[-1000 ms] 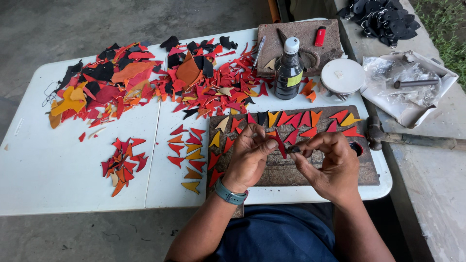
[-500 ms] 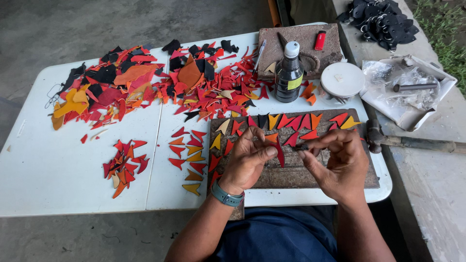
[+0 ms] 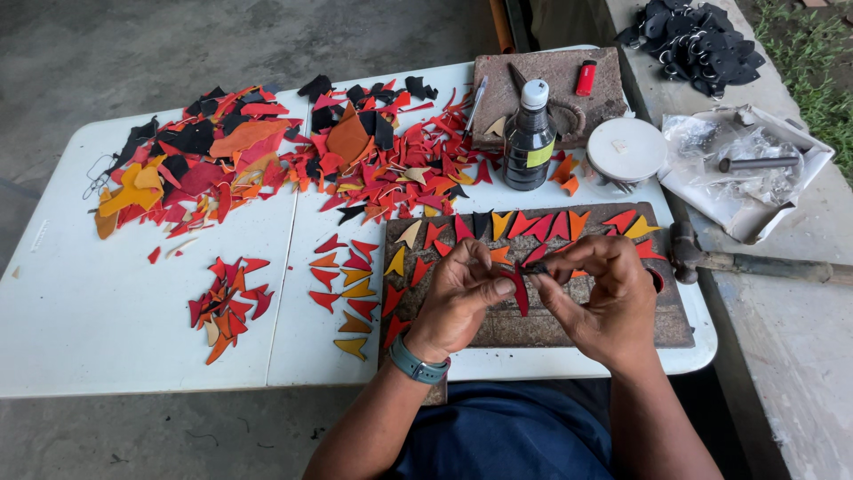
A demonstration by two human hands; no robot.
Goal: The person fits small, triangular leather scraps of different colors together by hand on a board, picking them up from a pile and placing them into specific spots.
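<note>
Head view: both hands, left hand and right hand, pinch a dark red leather piece between their fingertips above the brown board; it looks thin, light and floppy, best gripped at its wide upper end.

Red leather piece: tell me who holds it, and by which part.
Both hands: left hand and right hand pinch the red leather piece at its upper end with their fingers; its point hangs down.

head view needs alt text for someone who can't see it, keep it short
Both hands, left hand and right hand, pinch a red leather piece over a dark work board on a white table. Red, orange, yellow and black leather scraps cover the table beside a dark bottle.
</note>
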